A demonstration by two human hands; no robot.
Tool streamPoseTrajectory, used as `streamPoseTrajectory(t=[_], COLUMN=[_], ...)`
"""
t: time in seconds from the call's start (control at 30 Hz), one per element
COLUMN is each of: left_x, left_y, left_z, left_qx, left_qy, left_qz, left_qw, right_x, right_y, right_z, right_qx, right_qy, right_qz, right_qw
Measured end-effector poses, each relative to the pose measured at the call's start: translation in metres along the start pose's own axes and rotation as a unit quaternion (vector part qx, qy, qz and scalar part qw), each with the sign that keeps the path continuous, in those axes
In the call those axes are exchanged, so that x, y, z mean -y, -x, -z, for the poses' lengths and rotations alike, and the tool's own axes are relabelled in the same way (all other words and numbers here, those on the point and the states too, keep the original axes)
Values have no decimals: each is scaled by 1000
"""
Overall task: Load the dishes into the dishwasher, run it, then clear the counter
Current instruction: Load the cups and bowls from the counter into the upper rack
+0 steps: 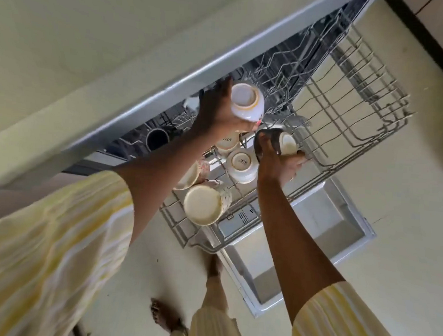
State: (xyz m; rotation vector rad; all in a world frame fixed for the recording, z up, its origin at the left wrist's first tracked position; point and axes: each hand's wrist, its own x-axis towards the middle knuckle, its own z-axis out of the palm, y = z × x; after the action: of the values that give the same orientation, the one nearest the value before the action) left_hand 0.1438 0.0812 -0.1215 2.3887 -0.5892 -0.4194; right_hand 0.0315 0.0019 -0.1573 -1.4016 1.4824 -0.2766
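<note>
The dishwasher's upper wire rack (350, 116) is pulled out over the open door (323, 227). My left hand (216, 112) grips a white mug (247, 102), held upside down over the rack's near-left part. My right hand (276, 158) holds a dark mug (282, 143) with a cream base, also inverted, just above the rack wires. Several cream cups stand upside down in the rack: two marked cups (241, 165) side by side, and a larger cup (204, 204) at the rack's near corner.
The counter edge (130, 103) runs above the dishwasher opening. A dark round cup (157, 138) sits deeper inside. The right half of the rack holds nothing. My bare feet (162, 318) stand on the pale floor by the open door.
</note>
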Motion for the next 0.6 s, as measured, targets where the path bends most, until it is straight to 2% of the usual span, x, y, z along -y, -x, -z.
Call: streamPoseTrajectory(t=[0.1, 0.27, 0.4, 0.6], left_x=[-2, 2, 11, 13], left_y=[-20, -36, -43, -45], left_z=[-13, -26, -32, -46], left_qx=[30, 61, 71, 50], left_qy=[-83, -114, -135, -141], left_qz=[19, 25, 25, 25], left_qw=[996, 991, 988, 988], right_x=[4, 4, 2, 6], right_y=[-8, -16, -16, -19], right_z=[-11, -22, -28, -30], right_qx=[-12, -8, 12, 31], right_qy=[11, 9, 20, 41], right_qz=[-17, -39, -24, -34], right_qw=[1000, 999, 999, 998])
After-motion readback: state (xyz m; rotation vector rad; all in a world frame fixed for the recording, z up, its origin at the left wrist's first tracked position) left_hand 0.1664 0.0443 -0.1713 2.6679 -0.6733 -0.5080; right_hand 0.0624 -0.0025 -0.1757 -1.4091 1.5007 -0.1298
